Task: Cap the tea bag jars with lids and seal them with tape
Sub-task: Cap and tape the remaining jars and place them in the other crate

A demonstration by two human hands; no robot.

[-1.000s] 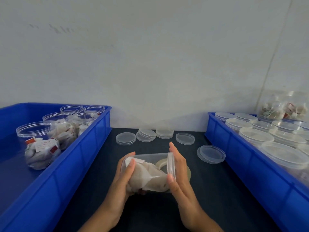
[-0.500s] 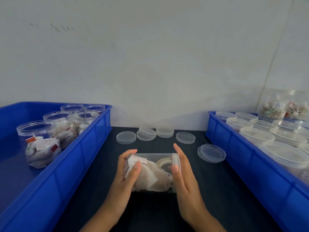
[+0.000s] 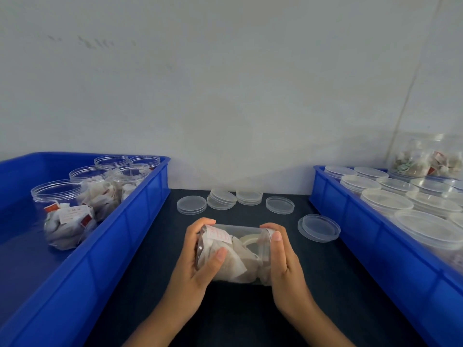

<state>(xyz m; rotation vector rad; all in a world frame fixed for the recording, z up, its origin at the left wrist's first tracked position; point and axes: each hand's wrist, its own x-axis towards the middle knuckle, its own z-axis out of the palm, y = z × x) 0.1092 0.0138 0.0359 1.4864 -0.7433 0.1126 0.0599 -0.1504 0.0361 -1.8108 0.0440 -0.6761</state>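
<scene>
Five open jars of tea bags [image 3: 105, 194] stand in the left blue bin [image 3: 120, 236]; lids lie in five spots on the dark desk [image 3: 245, 316]. One clear jar [image 3: 238, 256], lying sideways above the desk, holds white tea bags. The left hand [image 3: 198, 261] grips its base, and the right hand [image 3: 283, 261] curls round its lid [image 3: 266, 251].

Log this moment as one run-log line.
clear plastic tea bag jar: on its side, lid on | left hand: grips base end | right hand: grips lid end | tape roll: behind jar | seal: cannot tell
</scene>
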